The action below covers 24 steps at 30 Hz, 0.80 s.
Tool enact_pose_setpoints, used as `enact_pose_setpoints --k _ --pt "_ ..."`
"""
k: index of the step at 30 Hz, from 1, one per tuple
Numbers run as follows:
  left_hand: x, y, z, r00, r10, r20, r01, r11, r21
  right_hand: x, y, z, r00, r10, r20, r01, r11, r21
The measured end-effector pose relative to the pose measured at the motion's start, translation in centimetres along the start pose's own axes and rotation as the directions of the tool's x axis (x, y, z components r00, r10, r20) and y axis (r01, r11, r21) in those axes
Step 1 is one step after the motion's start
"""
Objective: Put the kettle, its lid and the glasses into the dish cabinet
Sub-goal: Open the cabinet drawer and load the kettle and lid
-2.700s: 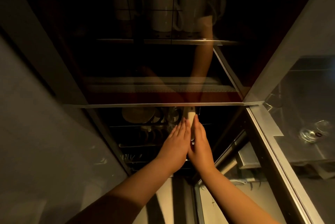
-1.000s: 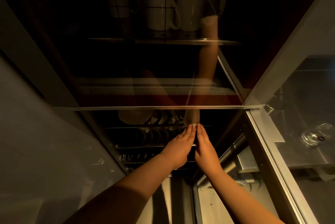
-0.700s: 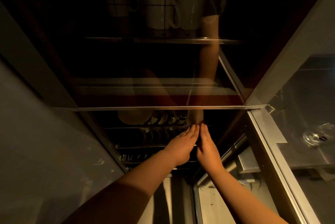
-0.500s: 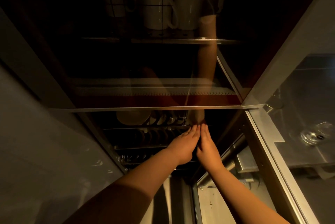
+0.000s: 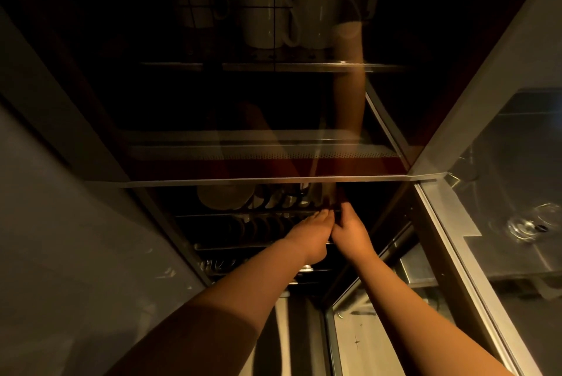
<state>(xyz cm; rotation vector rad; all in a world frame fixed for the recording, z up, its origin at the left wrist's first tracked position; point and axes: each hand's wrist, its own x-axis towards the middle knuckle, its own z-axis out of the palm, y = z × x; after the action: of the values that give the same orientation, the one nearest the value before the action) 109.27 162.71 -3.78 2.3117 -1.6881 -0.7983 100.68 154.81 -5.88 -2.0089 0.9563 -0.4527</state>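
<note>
I look up into the dark dish cabinet [image 5: 267, 182]. My left hand [image 5: 308, 231] and my right hand [image 5: 351, 231] are side by side at the wire rack [image 5: 213, 246] of the lower shelf. Their fingertips curl in around the foot of a pale glass [image 5: 330, 196] that stands upright just above them. The light is dim, so the glass shows only faintly. No kettle or lid is in view.
White mugs [image 5: 264, 15] stand on the top shelf behind a dark glass panel that mirrors my arms. A plate [image 5: 223, 196] and small bowls stand in the rack left of the glass. Open cabinet doors flank me, left [image 5: 76, 223] and right [image 5: 501, 193].
Both hands have sunk a little along the glass. Their fingers were straight alongside it before and are now bent at its foot. The glass has stayed on the rack.
</note>
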Motion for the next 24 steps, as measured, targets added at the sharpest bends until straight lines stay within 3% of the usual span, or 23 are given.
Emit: enact_pose_setpoints --k 4,12,16,24 --pt "0.2 -0.5 -0.7 1.000 -0.017 -0.024 0.015 0.998 -0.064 0.4 -1.3 0.6 0.998 0.047 0.031 -0.049 0.997 0.059" --pt "-0.7 -1.0 -0.4 0.997 0.053 -0.047 -0.050 0.997 0.065 -1.3 -1.5 0.9 0.995 -0.050 0.088 0.048 0.998 0.032" --pt "-2.0 -1.3 -0.3 0.992 0.075 -0.104 -0.067 0.995 0.080 -3.3 -1.8 0.1 0.998 -0.022 0.064 0.024 0.999 -0.029" --pt "-4.5 1.9 -1.7 0.866 0.393 -0.308 -0.347 0.917 0.195 -7.9 -4.7 -4.4 0.962 -0.191 -0.195 0.169 0.978 -0.120"
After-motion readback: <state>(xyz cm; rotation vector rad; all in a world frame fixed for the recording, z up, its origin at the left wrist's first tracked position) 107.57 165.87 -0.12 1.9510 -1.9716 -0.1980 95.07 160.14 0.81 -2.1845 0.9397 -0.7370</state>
